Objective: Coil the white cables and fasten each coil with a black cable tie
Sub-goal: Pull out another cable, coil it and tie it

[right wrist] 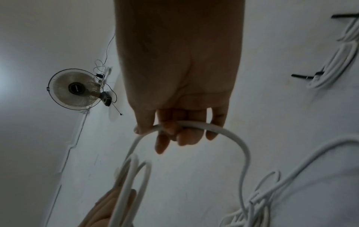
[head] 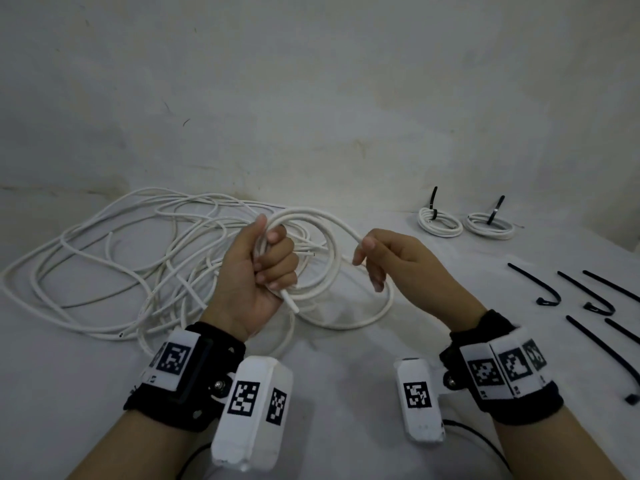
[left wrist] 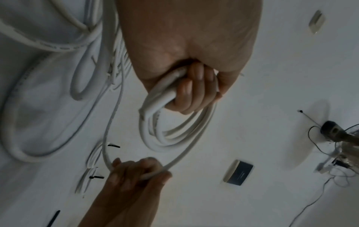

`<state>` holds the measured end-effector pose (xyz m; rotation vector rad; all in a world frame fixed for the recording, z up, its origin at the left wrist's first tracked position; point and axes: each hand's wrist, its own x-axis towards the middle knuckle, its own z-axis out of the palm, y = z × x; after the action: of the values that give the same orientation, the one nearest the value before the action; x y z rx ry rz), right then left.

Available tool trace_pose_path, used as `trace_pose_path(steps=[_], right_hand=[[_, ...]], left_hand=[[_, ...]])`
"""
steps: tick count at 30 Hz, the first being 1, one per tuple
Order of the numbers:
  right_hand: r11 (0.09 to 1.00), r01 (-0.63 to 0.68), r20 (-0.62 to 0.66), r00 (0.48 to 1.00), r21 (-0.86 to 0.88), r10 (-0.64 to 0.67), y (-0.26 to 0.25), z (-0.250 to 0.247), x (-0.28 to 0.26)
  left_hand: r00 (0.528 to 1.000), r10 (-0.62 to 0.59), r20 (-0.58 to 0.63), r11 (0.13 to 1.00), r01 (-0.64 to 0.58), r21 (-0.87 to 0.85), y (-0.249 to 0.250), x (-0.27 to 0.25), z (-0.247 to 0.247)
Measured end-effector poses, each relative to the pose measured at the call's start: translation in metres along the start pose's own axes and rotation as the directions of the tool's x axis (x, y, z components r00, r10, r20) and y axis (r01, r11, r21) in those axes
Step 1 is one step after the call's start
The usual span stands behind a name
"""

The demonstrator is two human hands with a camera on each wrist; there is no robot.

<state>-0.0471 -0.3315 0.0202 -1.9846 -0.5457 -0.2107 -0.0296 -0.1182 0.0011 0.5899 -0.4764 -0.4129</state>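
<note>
Clenching the coil point(head: 304, 258) in my left hand point(head: 258, 271), I guide the cable point(head: 341, 225) with my right hand point(head: 391, 261) pinching lightly, so each loop matches.

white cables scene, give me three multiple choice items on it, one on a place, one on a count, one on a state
1. Where do the loose black cable ties lie?
A. right of the right hand
B. under the tangled cables
C. in the left hand

2. How many tied coils lie at the far right?
A. none
B. two
C. five

3. What is the left hand doing?
A. lying flat on the surface
B. gripping a part-wound coil
C. holding a cable tie

Answers:
1. A, the ties lie on the white surface beyond the right hand.
2. B, two small coils each carry a black tie.
3. B, its fingers curl round the part-wound coil, while the right hand holds the cable's free run.
</note>
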Motion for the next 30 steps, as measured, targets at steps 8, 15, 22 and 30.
trace_pose_path(steps=[8, 15, 22, 30], right_hand=[[0.991, 0.131, -0.110, 0.985, -0.038, -0.135, 0.012, -0.017, 0.000], [0.891, 0.275, -0.269, 0.884, -0.361, -0.382, -0.008, -0.021, -0.009], [0.910, 0.181, -0.119, 0.963, -0.374, -0.241, 0.010, -0.024, -0.010], [0.770, 0.184, 0.068, 0.981, -0.611, -0.180, 0.009, -0.021, -0.008]], left_hand=[[0.986, 0.167, -0.025, 0.985, -0.168, -0.031, 0.014, -0.002, 0.000], [0.959, 0.216, -0.182, 0.975, -0.223, -0.020, 0.012, -0.001, 0.006], [0.929, 0.272, -0.252, 0.955, -0.292, -0.044, 0.015, -0.002, 0.002], [0.919, 0.276, -0.282, 0.949, -0.307, -0.071, 0.011, 0.000, 0.002]])
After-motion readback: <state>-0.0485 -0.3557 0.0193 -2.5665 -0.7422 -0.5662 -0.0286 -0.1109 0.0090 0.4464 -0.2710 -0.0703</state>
